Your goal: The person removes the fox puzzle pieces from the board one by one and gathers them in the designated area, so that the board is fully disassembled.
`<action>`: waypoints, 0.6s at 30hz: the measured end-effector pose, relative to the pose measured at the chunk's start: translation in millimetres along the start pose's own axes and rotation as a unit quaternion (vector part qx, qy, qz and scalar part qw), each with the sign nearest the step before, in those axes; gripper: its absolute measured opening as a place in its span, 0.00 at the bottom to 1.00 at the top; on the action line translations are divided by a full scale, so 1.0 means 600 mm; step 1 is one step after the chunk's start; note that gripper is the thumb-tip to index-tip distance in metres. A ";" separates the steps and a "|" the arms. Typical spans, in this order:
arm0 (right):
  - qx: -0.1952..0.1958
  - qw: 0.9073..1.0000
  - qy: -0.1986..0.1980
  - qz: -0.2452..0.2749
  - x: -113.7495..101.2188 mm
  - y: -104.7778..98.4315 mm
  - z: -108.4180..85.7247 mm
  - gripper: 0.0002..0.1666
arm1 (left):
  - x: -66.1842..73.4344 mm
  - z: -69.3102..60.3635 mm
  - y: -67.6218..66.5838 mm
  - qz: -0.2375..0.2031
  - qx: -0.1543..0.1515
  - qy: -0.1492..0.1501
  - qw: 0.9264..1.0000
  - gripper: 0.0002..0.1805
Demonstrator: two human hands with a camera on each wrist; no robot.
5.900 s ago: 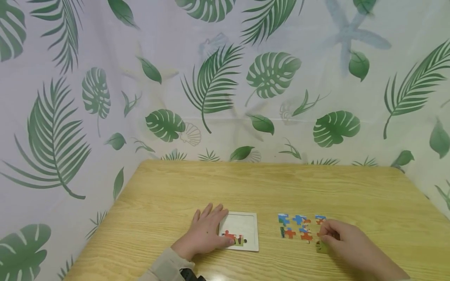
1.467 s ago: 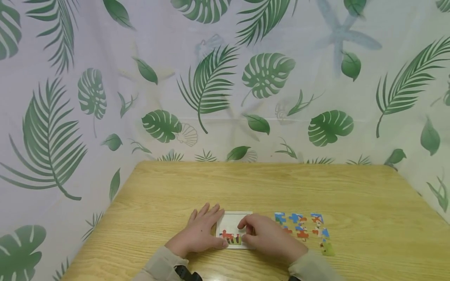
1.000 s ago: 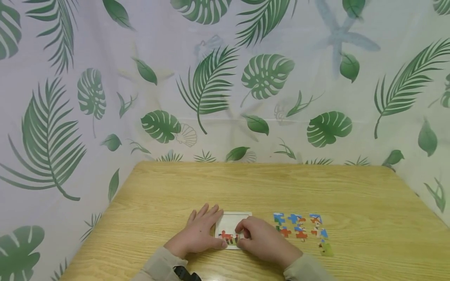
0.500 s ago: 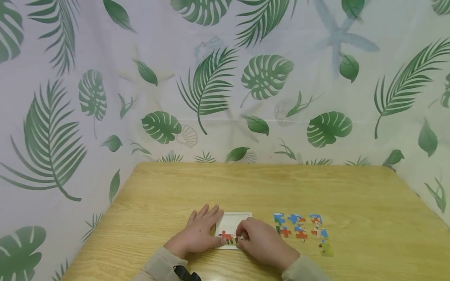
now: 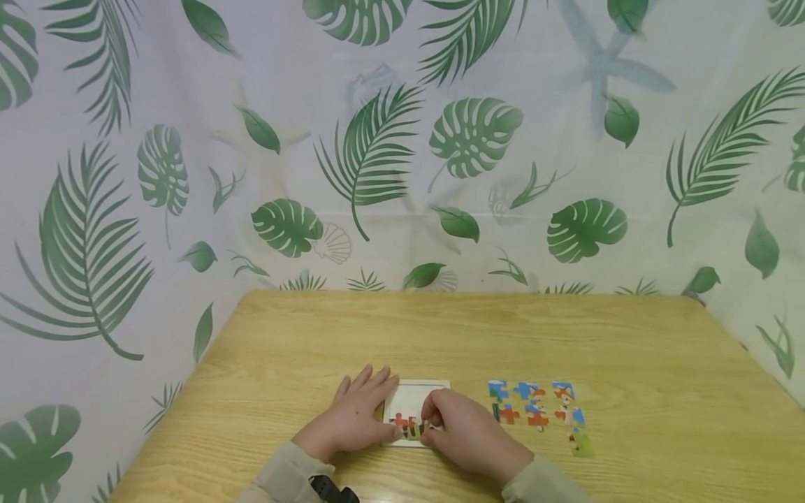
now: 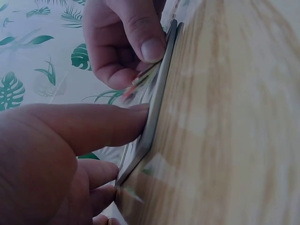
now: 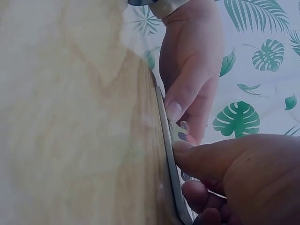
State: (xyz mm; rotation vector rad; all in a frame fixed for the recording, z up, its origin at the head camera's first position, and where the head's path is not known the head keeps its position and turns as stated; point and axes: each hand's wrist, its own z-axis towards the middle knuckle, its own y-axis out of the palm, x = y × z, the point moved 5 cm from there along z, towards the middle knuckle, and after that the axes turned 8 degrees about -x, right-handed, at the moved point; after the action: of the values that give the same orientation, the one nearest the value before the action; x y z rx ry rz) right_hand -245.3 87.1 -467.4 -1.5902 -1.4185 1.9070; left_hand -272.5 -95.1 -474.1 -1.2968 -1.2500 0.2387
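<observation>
A shallow white puzzle tray [image 5: 416, 385] lies on the table between the hands. Joined jigsaw pieces [image 5: 405, 426], red, green and dark, are along its near side. My left hand [image 5: 352, 423] rests on the tray's left side with spread fingers; in the left wrist view its thumb [image 6: 108, 124] lies on the rim. Over the tray's near right part, my right hand [image 5: 468, 429] pinches a puzzle piece between thumb and index finger. The left wrist view shows pieces [image 6: 140, 82] tilted above the tray at the right fingertips. The fingers partly hide them.
To the right lie several loose puzzle pieces [image 5: 536, 405] in blue, red and orange, with a green piece [image 5: 581, 443] nearest the front. The wooden table [image 5: 302, 335] ends at a leaf-print sheet [image 5: 390, 265] behind and at the sides.
My right hand has come left from the loose pieces to the tray. In the last half second the pieces in the tray have shifted slightly left under its fingers. The left hand stays put.
</observation>
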 end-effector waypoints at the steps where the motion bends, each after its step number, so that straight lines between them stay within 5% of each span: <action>1: 0.002 1.000 -0.001 0.000 0.000 0.000 0.000 0.14 | -0.001 0.000 0.000 0.000 0.000 0.000 1.000 0.48; 18: 0.022 0.998 -0.022 0.057 0.005 0.000 -0.001 0.09 | -0.006 0.001 0.000 0.001 -0.005 0.005 1.000 0.48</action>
State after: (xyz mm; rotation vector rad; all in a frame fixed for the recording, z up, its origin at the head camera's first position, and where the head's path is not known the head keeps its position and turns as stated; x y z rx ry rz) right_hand -245.6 89.8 -469.3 -1.6525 -1.3184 2.0339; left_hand -274.5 -97.3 -476.0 -1.3068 -1.2429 0.2284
